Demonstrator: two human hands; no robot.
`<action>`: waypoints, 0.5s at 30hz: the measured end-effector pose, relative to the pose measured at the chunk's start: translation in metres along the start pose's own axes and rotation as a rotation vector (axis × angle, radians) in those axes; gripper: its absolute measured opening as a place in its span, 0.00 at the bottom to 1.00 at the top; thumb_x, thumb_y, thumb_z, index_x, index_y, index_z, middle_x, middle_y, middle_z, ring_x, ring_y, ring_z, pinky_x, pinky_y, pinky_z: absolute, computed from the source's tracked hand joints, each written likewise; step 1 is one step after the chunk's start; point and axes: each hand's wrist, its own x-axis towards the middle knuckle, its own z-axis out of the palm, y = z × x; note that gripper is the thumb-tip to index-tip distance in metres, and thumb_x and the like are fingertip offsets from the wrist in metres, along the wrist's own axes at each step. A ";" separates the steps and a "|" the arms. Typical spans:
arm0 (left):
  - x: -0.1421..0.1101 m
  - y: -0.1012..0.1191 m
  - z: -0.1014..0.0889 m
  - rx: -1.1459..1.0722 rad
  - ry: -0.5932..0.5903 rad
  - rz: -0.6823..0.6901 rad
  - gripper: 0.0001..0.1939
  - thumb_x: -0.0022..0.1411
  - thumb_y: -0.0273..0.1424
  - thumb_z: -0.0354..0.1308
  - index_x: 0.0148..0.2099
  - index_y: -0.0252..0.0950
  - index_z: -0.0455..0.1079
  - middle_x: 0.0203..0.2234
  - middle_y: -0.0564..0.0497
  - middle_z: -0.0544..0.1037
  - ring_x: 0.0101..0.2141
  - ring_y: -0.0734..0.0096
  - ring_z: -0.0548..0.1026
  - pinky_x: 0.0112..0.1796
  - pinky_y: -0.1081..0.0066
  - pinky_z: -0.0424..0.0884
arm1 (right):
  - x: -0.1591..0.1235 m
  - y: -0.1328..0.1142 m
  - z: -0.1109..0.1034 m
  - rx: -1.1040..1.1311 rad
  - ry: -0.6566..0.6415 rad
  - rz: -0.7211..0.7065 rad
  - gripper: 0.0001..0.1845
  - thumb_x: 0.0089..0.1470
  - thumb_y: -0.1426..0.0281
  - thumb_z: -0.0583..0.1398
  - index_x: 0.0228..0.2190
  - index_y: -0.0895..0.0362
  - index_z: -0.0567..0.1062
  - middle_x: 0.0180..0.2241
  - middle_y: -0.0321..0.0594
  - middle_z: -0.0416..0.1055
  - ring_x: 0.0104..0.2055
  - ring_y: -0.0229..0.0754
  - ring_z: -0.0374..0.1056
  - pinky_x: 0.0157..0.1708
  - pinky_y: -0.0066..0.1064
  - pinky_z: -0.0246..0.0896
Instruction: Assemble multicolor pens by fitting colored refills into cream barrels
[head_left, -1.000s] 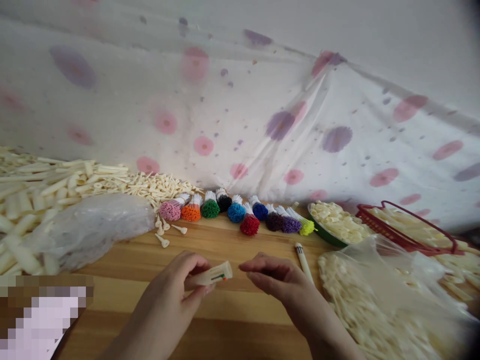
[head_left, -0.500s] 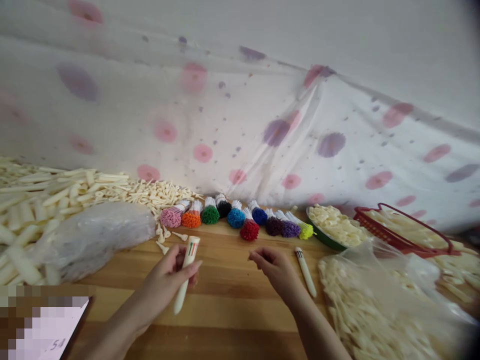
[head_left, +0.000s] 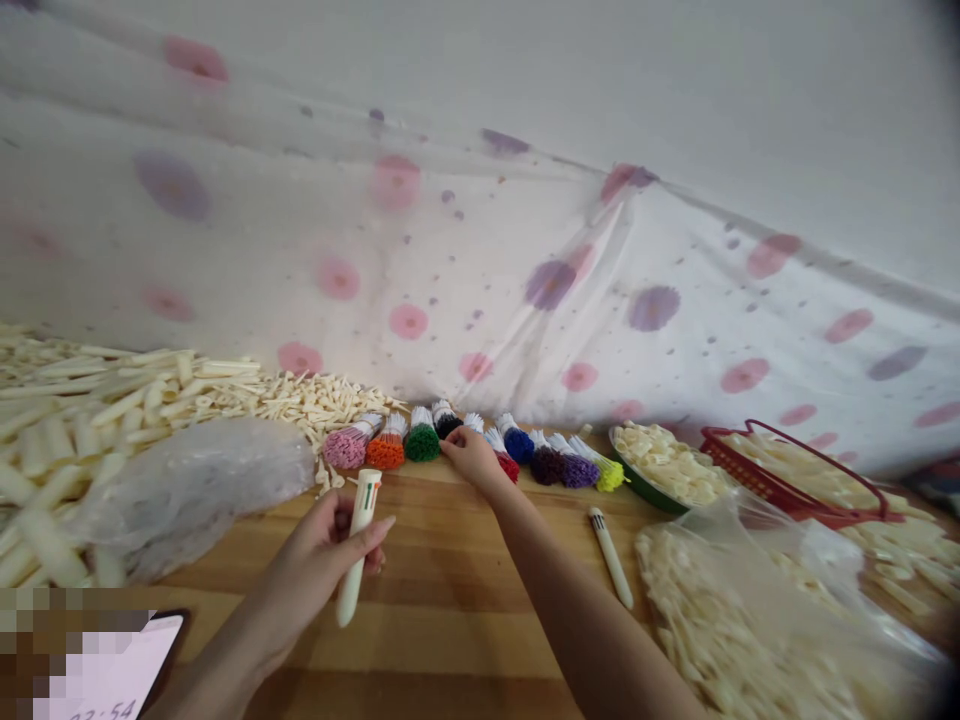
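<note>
While the left hand (head_left: 337,545) clamps a cream multicolour pen (head_left: 360,540) between thumb and fingers above the wooden table (head_left: 435,600), the head view shows the right hand (head_left: 474,455) with its fingertips drawn together beside the green-tipped bundle (head_left: 422,440) and the black-tipped bundle (head_left: 448,424); whether they pinch anything, I cannot tell. Because the bundles stand so close, the fingers could catch a neighbouring colour or knock thin sticks loose. If the pen's raised end is open, which is unclear, tilting might spill its coloured pieces. A sideways sweep of the right forearm (head_left: 562,590) could roll the second pen (head_left: 611,558).
</note>
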 end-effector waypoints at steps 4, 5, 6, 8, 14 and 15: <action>-0.001 0.006 -0.002 -0.050 0.013 0.027 0.17 0.45 0.42 0.65 0.29 0.38 0.63 0.17 0.60 0.70 0.22 0.72 0.70 0.26 0.73 0.66 | 0.030 -0.004 -0.014 -0.093 0.054 0.058 0.13 0.59 0.66 0.56 0.45 0.58 0.70 0.45 0.43 0.69 0.42 0.43 0.68 0.41 0.41 0.66; 0.000 0.006 -0.003 -0.054 0.018 0.035 0.17 0.45 0.42 0.66 0.28 0.38 0.63 0.17 0.60 0.70 0.22 0.72 0.71 0.27 0.72 0.66 | 0.037 -0.002 -0.018 -0.118 0.067 0.075 0.14 0.59 0.66 0.56 0.45 0.58 0.69 0.46 0.43 0.68 0.43 0.44 0.68 0.41 0.41 0.66; 0.001 0.006 -0.003 -0.052 0.027 0.042 0.17 0.45 0.42 0.66 0.28 0.38 0.63 0.17 0.60 0.70 0.22 0.71 0.71 0.27 0.72 0.66 | 0.043 -0.001 -0.023 -0.142 0.074 0.091 0.14 0.59 0.66 0.56 0.45 0.58 0.69 0.46 0.43 0.68 0.43 0.44 0.68 0.42 0.42 0.66; 0.003 0.004 -0.004 -0.034 0.039 0.056 0.17 0.44 0.42 0.66 0.27 0.38 0.63 0.17 0.60 0.70 0.21 0.71 0.71 0.26 0.72 0.66 | 0.054 0.002 -0.029 -0.188 0.073 0.118 0.14 0.59 0.66 0.56 0.46 0.58 0.69 0.47 0.43 0.68 0.44 0.44 0.68 0.42 0.42 0.66; 0.007 0.000 -0.006 -0.014 0.020 0.098 0.17 0.43 0.42 0.65 0.25 0.39 0.62 0.15 0.61 0.70 0.20 0.72 0.69 0.24 0.73 0.65 | 0.074 -0.006 -0.022 -0.283 -0.005 0.137 0.15 0.58 0.66 0.57 0.46 0.58 0.68 0.47 0.44 0.67 0.44 0.45 0.68 0.42 0.42 0.66; 0.008 0.000 -0.007 -0.012 0.020 0.095 0.17 0.43 0.42 0.65 0.25 0.39 0.62 0.14 0.61 0.70 0.20 0.72 0.69 0.24 0.73 0.65 | 0.076 -0.009 -0.020 -0.295 -0.020 0.138 0.15 0.58 0.66 0.57 0.47 0.58 0.68 0.47 0.44 0.67 0.44 0.45 0.68 0.42 0.42 0.66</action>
